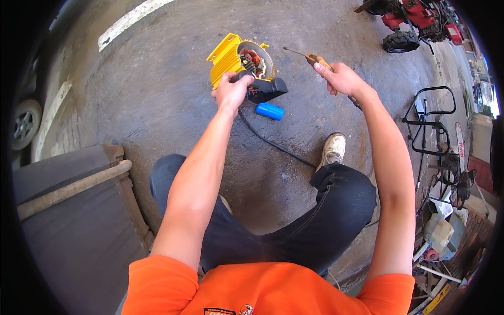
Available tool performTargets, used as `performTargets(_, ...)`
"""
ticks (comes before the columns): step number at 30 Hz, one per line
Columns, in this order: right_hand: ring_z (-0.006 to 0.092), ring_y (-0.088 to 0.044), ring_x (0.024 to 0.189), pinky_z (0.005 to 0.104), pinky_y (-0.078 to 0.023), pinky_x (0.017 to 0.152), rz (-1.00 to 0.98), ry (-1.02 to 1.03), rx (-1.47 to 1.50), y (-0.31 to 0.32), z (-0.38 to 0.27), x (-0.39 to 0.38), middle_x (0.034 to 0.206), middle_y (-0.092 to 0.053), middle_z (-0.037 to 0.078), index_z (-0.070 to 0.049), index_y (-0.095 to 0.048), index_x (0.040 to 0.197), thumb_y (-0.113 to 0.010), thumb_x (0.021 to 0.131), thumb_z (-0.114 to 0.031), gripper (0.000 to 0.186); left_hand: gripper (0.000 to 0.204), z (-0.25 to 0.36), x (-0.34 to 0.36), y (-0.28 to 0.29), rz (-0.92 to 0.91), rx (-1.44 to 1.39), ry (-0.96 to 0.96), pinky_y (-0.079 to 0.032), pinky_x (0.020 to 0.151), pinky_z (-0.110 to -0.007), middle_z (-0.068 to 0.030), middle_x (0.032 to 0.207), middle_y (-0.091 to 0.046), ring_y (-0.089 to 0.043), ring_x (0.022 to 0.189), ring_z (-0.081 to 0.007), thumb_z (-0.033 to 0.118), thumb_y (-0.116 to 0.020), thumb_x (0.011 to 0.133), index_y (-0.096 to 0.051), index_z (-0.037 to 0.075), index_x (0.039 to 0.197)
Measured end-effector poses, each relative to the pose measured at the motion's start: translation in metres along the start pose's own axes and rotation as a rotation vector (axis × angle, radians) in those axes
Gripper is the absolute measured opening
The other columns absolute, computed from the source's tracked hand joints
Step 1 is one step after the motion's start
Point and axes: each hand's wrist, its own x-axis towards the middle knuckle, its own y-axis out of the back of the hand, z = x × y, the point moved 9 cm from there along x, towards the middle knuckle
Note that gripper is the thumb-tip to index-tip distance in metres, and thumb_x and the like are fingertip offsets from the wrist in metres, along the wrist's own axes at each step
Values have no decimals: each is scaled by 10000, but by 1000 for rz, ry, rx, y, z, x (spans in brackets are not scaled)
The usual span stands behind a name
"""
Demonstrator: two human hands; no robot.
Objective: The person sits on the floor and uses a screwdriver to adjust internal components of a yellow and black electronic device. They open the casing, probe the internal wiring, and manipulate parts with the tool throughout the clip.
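An electric motor with a yellow finned housing (227, 69) stands on the floor in front of me, its round end open on copper-coloured windings (253, 61). My left hand (231, 92) is closed on the black box-like part (260, 84) at the motor's near side. Beside it, on the floor, lies a blue cylinder (270, 111). Up and to the right, apart from the motor, my right hand (344, 80) grips a screwdriver (318, 61) with a yellow-brown handle. Its thin shaft points left toward the motor. Something dark shows under that hand, too hidden to name.
A black cable (268, 140) runs from the motor to my shoe (334, 149). A dark panel with a pipe (73, 189) stands at left. Red machinery (417, 18) is at the far right; a black tube frame (433, 121), a chainsaw (461, 149) and clutter line the right side.
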Motion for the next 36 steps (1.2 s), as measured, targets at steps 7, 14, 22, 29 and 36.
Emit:
performTargets(7,191,-646,628,357,-523,632,-189,79,140,-24,108,44,662,-629,87,4,-614,775,-436,949,-719,765,724,38,-68,-91,296,387,71,-317,1086,-556,-392,1448,-226,-320,1322,-537,418,-837,663,-580,231,1314)
performTargets(14,235,-682,711,406,-538,753,-391,81,200,-61,191,68,678,-660,135,46,-676,852,-283,977,-731,880,782,60,-74,-168,541,621,10,-275,1078,-629,-462,1462,-138,-193,1360,-629,406,-860,659,-537,206,1342)
performTargets(22,242,-672,607,403,-545,683,-560,209,238,-100,180,107,641,-649,127,53,-654,823,-279,1011,-665,832,800,61,-74,-152,328,768,-115,-305,1107,-556,-284,1423,-340,-405,1302,-471,657,-807,684,-606,231,1330)
performTargets(29,305,-719,799,467,-533,818,-430,179,27,-86,155,124,761,-703,175,18,-726,938,-329,1006,-640,772,798,56,-75,-152,367,745,-98,-313,1102,-563,-288,1440,-330,-387,1320,-469,645,-824,677,-608,233,1326)
performTargets(36,321,-716,863,470,-527,853,-382,169,18,-74,145,138,766,-705,174,18,-730,921,-330,996,-655,785,818,56,-72,-150,339,788,-62,-363,1096,-525,-251,1394,-377,-421,1305,-451,645,-826,682,-589,235,1349)
